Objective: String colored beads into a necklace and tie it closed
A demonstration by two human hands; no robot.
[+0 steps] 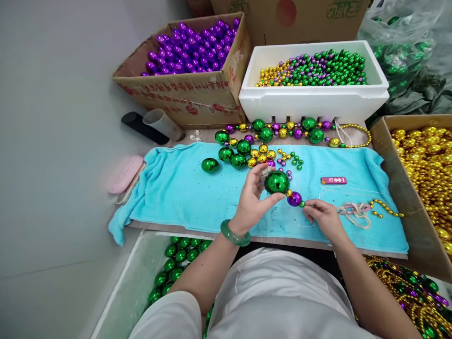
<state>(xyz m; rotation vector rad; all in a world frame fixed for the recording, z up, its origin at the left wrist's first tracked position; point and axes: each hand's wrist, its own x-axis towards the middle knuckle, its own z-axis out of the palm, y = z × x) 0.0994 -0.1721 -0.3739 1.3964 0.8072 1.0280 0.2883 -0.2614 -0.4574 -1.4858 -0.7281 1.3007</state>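
Note:
My left hand [252,195] is closed round a large shiny green bead [277,182], above the blue towel [183,197]. Lined up with it are a tiny gold bead [288,192], a purple bead [294,198] and a small green bead [302,204]. At that small green bead my right hand [323,214] pinches with its fingertips. Thin white string [303,221] loops below, partly hidden. Loose large green beads [226,154], gold beads [263,154] and small purple and green ones lie on the towel beyond my left hand.
Behind the towel stand a cardboard box of purple beads [197,49] and a white foam box [314,101]. A finished-looking bead strand [282,133] lies before them. At right is a box of gold beads [429,165]. A small pink packet [334,180] rests on the towel.

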